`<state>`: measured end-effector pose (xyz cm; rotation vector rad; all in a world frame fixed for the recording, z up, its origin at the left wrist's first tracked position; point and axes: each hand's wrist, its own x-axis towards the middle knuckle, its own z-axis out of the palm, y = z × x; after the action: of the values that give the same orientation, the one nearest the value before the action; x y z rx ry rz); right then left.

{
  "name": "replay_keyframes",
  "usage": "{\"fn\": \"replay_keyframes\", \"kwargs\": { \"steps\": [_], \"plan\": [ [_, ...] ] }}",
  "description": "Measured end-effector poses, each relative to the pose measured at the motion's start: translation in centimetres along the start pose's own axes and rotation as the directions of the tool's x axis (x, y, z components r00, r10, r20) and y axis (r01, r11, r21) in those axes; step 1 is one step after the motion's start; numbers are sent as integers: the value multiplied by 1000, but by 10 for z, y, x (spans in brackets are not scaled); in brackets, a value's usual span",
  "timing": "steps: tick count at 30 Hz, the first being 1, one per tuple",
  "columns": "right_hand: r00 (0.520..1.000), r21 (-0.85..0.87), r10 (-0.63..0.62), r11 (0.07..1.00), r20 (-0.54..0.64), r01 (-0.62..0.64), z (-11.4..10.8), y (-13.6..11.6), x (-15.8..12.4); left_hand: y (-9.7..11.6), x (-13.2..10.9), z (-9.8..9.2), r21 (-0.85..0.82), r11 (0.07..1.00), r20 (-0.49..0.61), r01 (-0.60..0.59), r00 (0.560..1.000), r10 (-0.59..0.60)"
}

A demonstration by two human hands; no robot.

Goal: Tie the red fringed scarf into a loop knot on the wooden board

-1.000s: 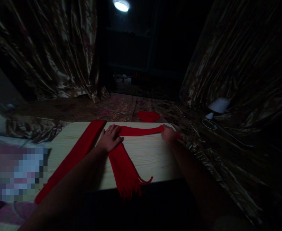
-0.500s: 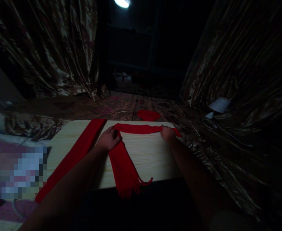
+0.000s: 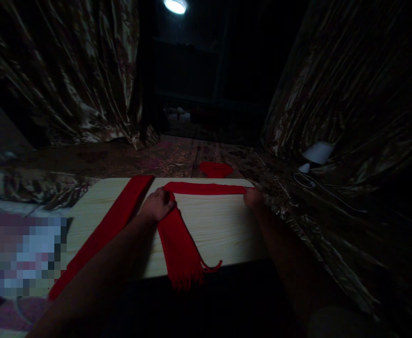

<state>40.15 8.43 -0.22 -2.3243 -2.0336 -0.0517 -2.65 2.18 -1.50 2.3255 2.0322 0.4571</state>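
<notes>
A red fringed scarf [image 3: 179,239] lies on a pale wooden tabletop [image 3: 213,225], bent at a corner near the far edge. My left hand [image 3: 156,205] holds that corner, its fingers bent over the cloth and its thumb lying on the fringed part. At the far right my right hand [image 3: 254,197] is closed on the narrow stretch of scarf, which runs straight between my hands. The fringe hangs over the near edge. Left of my left arm, another long red strip [image 3: 110,228] crosses the table; whether it joins the scarf is hidden.
Beyond the table's far edge, a red cloth piece [image 3: 216,169] lies on patterned fabric. A small white lamp [image 3: 317,152] with a cord stands to the right. Patterned curtains [image 3: 96,70] hang on both sides of a dark window. A blurred-out object [image 3: 30,256] sits at lower left.
My right hand has moved right along the far edge, and the stretch of scarf between my hands is longer and straighter. My left hand stays at the corner.
</notes>
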Motion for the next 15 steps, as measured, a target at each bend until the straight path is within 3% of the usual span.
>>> {"fn": "replay_keyframes", "kwargs": {
  "steps": [8,15],
  "plan": [
    [997,7,75,997,-12,-75,-12,12,-11,-2,1,1,3,1000,3,-14,1000,14],
    [1000,-11,-13,1000,-25,12,-46,-3,0,0,1,2,7,1000,6,-1,1000,1]
  ]
}}
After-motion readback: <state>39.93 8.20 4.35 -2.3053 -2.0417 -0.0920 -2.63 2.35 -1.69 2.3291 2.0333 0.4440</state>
